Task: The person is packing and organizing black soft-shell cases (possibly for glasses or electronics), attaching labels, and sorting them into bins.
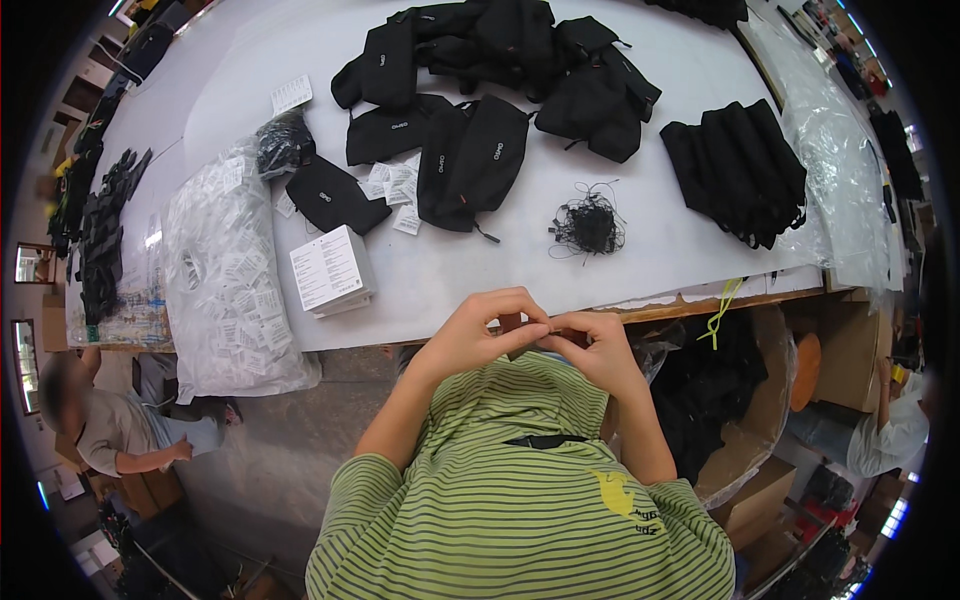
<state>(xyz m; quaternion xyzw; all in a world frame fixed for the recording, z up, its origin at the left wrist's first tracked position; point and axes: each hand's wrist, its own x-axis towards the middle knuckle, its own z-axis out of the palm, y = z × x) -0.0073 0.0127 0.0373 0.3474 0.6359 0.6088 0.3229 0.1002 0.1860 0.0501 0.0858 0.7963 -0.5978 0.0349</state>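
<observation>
My left hand (485, 328) and my right hand (594, 345) meet just off the front edge of the white table (455, 275). Thumbs and fingers are pinched on both, tips nearly touching. What they hold, if anything, is too small or hidden to make out. On the tabletop beyond them is a tangle of thin black cords (588, 224). Left of my hands stands a stack of white printed cards (335, 272). A small black fabric pouch (330, 195) lies behind the stack, beside loose white labels (397, 184).
A heap of black pouches (475, 165) covers the table's back middle. Several more pouches (735, 172) lie in a row at right. A clear bag of labels (225, 270) overhangs the front edge at left. Below right is a plastic-lined carton (765, 420). People (125, 420) sit at both sides.
</observation>
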